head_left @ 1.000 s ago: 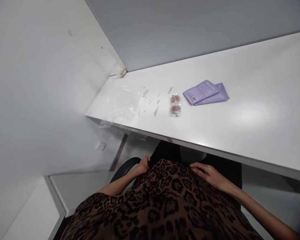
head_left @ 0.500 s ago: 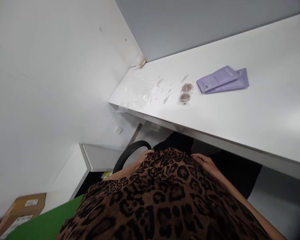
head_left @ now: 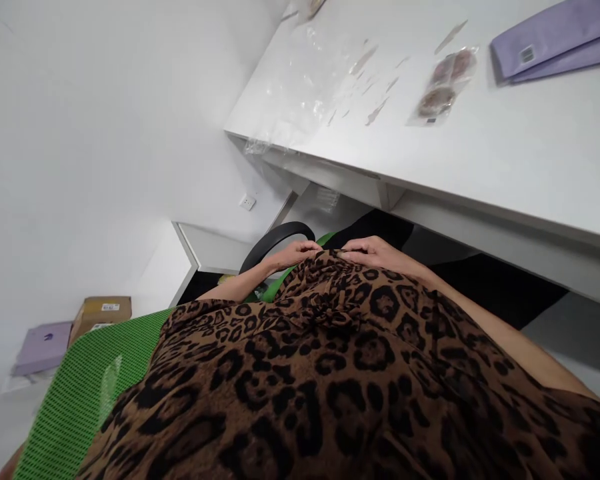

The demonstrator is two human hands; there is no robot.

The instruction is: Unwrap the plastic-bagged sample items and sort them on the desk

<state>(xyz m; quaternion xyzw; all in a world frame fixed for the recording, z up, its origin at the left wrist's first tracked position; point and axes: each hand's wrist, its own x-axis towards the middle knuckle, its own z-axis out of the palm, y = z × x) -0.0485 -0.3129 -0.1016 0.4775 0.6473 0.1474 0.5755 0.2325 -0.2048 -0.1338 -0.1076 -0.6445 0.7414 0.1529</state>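
My left hand (head_left: 297, 253) is at the lower edge of the leopard-print top (head_left: 325, 360) I wear, its fingers closed on the cloth. On the other side of the front hem, my right hand (head_left: 373, 252) pinches the same top, thumb and fingers bent together. Only a short stretch of hem lies between the two hands. The fingertips are partly hidden by the fabric. The cloth is gathered into a knot-like bunch at the middle. Just beyond my left hand curves a black chair armrest (head_left: 275, 239).
A white desk (head_left: 480, 160) stands ahead, bearing clear plastic wrapping (head_left: 300, 87), a clear packet with brownish round pieces (head_left: 440, 93) and purple pouches (head_left: 560, 40). Green mesh chair back (head_left: 100, 373), cardboard box (head_left: 103, 313) and purple box (head_left: 43, 348) are at left.
Both hands have come closer together along the hem, my right hand moving inward. The view has tilted down, so the desk sits higher and the purple box at left has come more fully into view.
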